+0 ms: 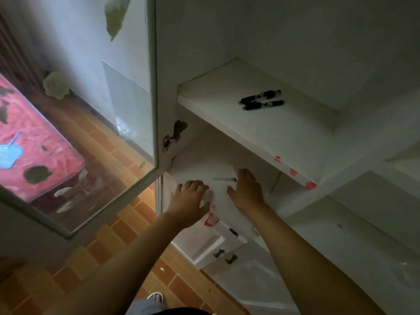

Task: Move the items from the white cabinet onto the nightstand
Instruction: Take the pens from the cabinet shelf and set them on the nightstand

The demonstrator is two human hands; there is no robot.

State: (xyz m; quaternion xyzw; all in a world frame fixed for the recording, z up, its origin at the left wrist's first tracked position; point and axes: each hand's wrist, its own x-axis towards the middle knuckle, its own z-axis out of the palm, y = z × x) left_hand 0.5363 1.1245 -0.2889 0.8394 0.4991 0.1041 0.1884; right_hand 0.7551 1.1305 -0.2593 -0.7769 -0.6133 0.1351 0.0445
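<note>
Reaching into cabinet (pixel 261 142) lower shelf: L hand (pixel 189 201) and R hand (pixel 246 189) flat, fingers spread on white sheet (pixel 219 196), gripping nothing. Pens (pixel 261 100) on shelf above. Next: pinch sheet edge, lift out.

Two black marker pens (pixel 261 100) lie side by side on the upper white shelf (pixel 227 87), and one slim grey pen (pixel 223 179) lies on the lower shelf, which also holds one white sheet with red print (pixel 212 220). Three red stickers (pixel 293 171) mark the upper shelf's front edge. Two small dark metal handles (pixel 225 255) sit on the white lower doors, and two bare hands, left (pixel 189 201) and right (pixel 246 189), reach in.
</note>
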